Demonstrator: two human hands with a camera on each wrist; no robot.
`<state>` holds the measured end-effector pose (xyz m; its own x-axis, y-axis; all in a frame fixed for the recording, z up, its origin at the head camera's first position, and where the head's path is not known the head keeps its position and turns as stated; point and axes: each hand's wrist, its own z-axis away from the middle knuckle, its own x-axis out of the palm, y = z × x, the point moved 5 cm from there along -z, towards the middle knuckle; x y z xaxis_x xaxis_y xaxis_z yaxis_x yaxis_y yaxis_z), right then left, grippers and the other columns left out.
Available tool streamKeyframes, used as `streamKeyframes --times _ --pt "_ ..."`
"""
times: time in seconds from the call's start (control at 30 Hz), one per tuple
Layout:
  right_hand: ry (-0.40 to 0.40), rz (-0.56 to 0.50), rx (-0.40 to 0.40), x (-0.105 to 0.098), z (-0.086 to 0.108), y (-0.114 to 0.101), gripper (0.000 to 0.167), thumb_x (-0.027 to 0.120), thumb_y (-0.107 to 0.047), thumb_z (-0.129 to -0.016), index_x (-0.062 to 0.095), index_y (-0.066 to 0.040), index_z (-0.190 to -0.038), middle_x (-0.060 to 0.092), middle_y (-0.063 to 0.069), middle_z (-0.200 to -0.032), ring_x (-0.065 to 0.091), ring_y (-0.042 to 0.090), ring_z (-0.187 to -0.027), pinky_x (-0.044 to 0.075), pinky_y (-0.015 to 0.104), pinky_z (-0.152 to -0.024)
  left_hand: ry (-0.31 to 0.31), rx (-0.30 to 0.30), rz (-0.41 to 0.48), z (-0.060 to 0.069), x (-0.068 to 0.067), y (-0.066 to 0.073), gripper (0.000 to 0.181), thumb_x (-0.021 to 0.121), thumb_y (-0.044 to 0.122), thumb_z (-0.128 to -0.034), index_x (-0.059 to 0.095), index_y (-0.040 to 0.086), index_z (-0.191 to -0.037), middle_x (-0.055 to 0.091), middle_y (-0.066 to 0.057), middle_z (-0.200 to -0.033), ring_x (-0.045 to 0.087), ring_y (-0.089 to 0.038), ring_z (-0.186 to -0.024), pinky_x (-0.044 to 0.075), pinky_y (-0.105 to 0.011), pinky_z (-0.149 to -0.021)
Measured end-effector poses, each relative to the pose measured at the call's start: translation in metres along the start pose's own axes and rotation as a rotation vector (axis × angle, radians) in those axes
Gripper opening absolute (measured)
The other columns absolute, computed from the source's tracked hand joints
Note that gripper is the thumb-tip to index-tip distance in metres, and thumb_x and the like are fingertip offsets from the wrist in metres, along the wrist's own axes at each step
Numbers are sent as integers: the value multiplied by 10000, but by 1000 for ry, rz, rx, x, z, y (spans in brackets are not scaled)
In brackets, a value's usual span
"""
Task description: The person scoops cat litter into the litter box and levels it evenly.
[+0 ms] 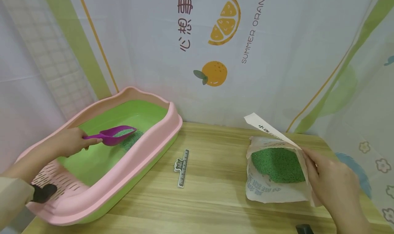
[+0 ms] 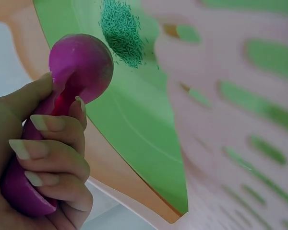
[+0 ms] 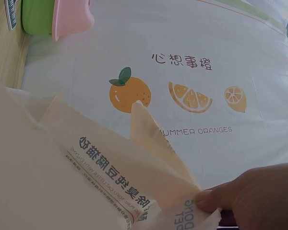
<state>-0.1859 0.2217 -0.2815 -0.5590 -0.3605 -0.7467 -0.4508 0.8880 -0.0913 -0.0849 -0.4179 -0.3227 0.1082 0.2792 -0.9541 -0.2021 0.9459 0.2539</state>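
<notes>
From where I stand, the person's left hand [image 1: 74, 141] has its fingers curled round the handle of a purple scoop [image 1: 112, 138], holding it inside the litter box [image 1: 132, 162] at the left of the tabletop [image 1: 215, 158]. Pale green pellets [image 1: 124, 132] lie in the scoop's bowl. Under and beside the bowl, a small heap of the same litter [image 1: 133, 143] rests on the box's green floor; whether the scoop touches it, I cannot tell. The box has a pink rim and, at its near end, a pink slotted panel [image 1: 58, 179].

Over on the right, the right hand [image 1: 333, 176] pinches the edge of a white paper bag [image 1: 264, 193] between thumb and fingers. The bag sits on the tabletop with its mouth spread, one long printed flap sticking up, and darker green pellets [image 1: 278, 165] showing inside.

Between box and bag, apart from both, a flat clip [image 1: 183, 169] with black-and-white stripes lies on the wood. Behind everything hangs a white curtain [image 1: 147, 39] printed with a whole orange [image 1: 215, 73] and a slice [image 1: 227, 20].
</notes>
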Motion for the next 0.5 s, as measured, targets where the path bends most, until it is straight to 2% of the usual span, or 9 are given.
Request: streamKeyframes --times 0.27,0.5 --pt "6 6 -4 0 1 -1 229 650 -106 -948 731 -81 -1160 487 76 -461 303 188 -424 217 344 -401 -67 -27 -16 -7 2 0 568 503 496 -1032 675 -9 -836 516 -2 -646 455 -114 -520 410 -286 -510" --pt "-4 5 3 0 0 0 231 648 -106 -950 732 -87 -1164 490 65 -463 306 186 -428 215 342 -405 -108 -29 -42 -10 3 5 503 525 442 -1024 647 7 -804 540 -17 -659 466 -119 -535 420 -281 -512"
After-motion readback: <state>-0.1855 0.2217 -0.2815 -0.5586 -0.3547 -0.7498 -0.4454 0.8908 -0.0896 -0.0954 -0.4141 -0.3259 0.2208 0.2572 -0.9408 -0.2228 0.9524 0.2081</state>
